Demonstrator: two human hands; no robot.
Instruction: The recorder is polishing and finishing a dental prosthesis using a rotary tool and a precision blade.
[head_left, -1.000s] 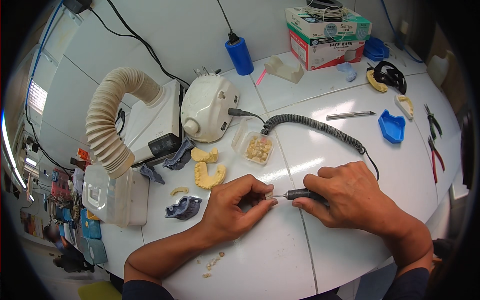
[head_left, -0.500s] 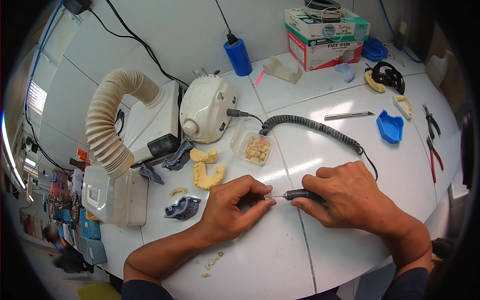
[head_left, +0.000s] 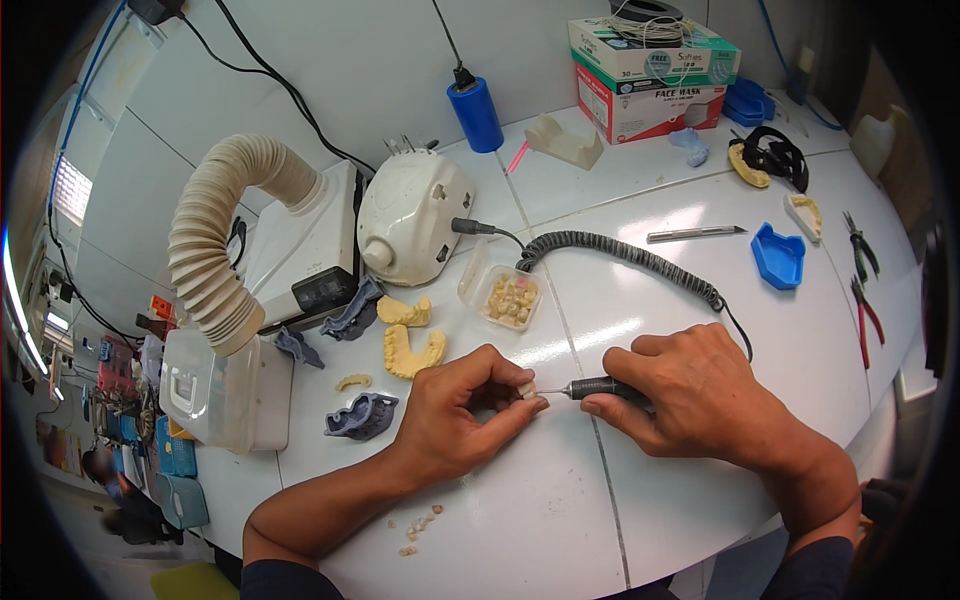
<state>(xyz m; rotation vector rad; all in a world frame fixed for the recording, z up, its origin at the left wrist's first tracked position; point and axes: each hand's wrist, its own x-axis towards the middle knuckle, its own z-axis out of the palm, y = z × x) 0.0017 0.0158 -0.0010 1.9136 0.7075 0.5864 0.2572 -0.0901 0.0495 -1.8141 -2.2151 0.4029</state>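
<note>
a dental piece (head_left: 528,390) is held between the thumb and finger of the left hand (head_left: 455,412), and a handpiece (head_left: 597,388) is gripped in the right hand (head_left: 695,395), its tip pointed left at the piece. behind the hands, dental pieces are gathered in a box (head_left: 512,299), with a cord (head_left: 630,252) stretched to its right. farther left, two casts (head_left: 415,355) are placed before a control unit (head_left: 420,215). fragments (head_left: 418,524) are scattered before the left hand. at right, a tray (head_left: 778,256) is flanked by a knife (head_left: 697,235) on its left and pliers (head_left: 866,325) on its right; cartons (head_left: 650,112) are stacked at the back.
</note>
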